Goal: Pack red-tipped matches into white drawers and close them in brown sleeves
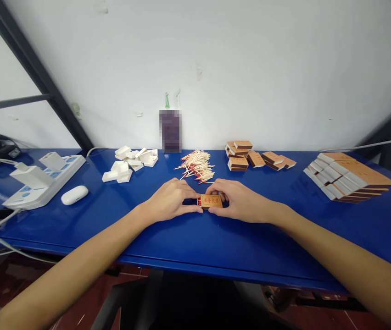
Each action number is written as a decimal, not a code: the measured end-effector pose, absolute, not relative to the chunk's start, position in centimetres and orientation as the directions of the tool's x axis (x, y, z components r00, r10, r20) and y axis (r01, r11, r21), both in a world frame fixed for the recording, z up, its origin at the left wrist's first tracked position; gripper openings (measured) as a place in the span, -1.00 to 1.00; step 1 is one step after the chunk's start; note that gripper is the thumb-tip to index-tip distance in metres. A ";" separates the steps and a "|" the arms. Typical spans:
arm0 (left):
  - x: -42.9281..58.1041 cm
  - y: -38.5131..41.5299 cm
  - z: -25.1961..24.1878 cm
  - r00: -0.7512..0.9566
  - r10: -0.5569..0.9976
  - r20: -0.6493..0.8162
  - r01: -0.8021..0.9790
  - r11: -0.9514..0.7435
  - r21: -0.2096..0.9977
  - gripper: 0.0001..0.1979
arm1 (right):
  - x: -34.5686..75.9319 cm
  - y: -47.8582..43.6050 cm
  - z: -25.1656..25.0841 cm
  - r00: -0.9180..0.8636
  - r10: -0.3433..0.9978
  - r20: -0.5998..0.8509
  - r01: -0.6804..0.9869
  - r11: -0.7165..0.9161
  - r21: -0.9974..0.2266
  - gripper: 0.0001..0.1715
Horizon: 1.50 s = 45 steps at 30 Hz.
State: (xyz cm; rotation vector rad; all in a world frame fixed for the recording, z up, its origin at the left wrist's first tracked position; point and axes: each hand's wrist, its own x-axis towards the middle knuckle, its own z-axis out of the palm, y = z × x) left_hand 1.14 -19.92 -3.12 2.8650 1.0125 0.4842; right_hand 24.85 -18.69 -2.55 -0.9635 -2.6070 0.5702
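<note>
A matchbox (pixel 211 201) with an orange top lies between my hands near the middle of the blue table (pixel 237 247). Its white tray (pixel 198 201) sticks out a little on the left, and red match heads show in it. My left hand (pixel 172 200) pinches the tray's end between thumb and fingers. Around the orange sleeve's right part, the thumb and fingers of my right hand (pixel 234 200) are closed. Just behind my hands lies a loose pile of red-tipped matches (pixel 197 164).
White empty trays (pixel 121 169) lie at the back left. Orange sleeves (pixel 238 163) are heaped at the back right, with stacked matchboxes (pixel 349 176) farther right. A power strip (pixel 44 185) and a white case (pixel 75 195) sit at left. A blurred dark object (pixel 170 131) leans on the wall.
</note>
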 end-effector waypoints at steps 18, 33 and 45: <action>0.9 -19.4 -3.9 0.677 0.660 0.325 0.495 -0.736 0.462 -0.45 | 24.6 -18.8 -3.0 -0.781 0.605 0.154 0.449 0.716 -0.534 -0.63; 0.0 -19.2 -2.9 0.688 0.663 0.295 0.568 -0.745 0.350 -0.61 | 28.0 -18.2 1.1 -0.718 0.648 0.254 0.582 0.759 -0.290 -0.66; 0.6 -19.3 -2.9 0.725 0.649 0.232 0.598 -0.759 0.258 -0.67 | 46.2 -15.6 7.0 -0.194 0.940 0.282 0.959 0.242 -0.145 -0.69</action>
